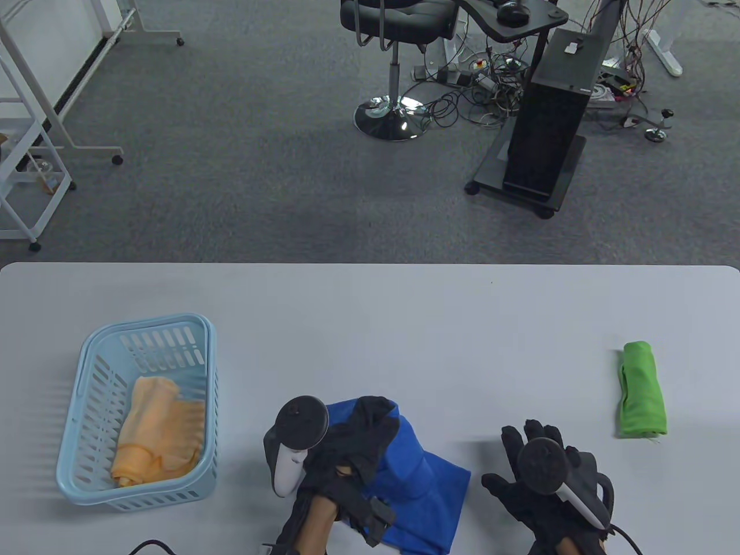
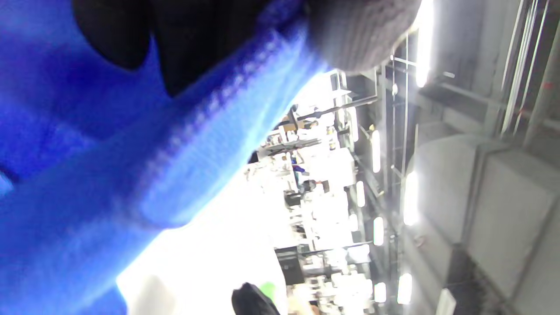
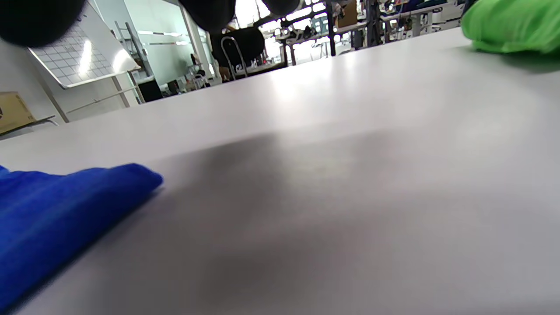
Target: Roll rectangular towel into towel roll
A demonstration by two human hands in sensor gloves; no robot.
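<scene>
Most of the rolling looks left to do: the blue towel [image 1: 428, 485] lies loosely folded at the table's [image 1: 370, 324] near edge, its far end seemingly bunched in the left hand's [image 1: 352, 445] curled fingers, while the right hand [image 1: 543, 480] hovers beside it, fingers spread, holding nothing.

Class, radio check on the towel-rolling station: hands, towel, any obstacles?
Left hand grips the blue towel, lifting a fold. Right hand open over bare table, holding nothing. Towel not yet rolled. Green roll and basket well aside.
</scene>
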